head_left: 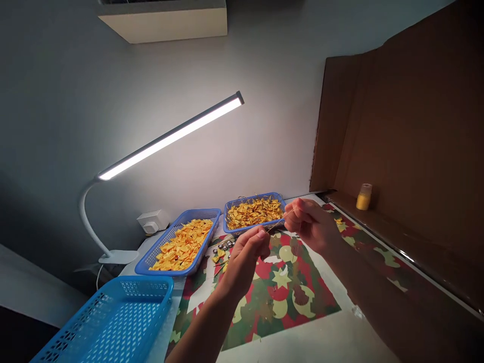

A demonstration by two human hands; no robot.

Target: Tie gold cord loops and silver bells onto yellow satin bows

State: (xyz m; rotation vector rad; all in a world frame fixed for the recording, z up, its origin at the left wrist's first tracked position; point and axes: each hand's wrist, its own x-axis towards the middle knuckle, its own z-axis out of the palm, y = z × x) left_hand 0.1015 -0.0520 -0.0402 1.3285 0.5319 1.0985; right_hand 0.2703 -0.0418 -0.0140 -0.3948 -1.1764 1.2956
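Observation:
My left hand (247, 254) and my right hand (308, 222) are raised close together above the patterned mat (280, 297). Both pinch a thin gold thread (279, 222) stretched between their fingertips. What else the fingers hold is too small to make out. Just behind the hands sits a small blue basket (252, 212) of gold-wired yellow pieces. To its left is a longer blue basket (181, 244) filled with orange-yellow folded pieces. A few small silver beads (223, 246) and yellow pieces lie on the mat near my left hand.
A lit white desk lamp (170, 138) arches over the baskets from a clamp at the left. An empty light-blue basket (113, 320) stands at the front left. A wall socket (151, 222) is behind the baskets. A brown board (408, 136) and a small yellow bottle (364, 196) are at the right.

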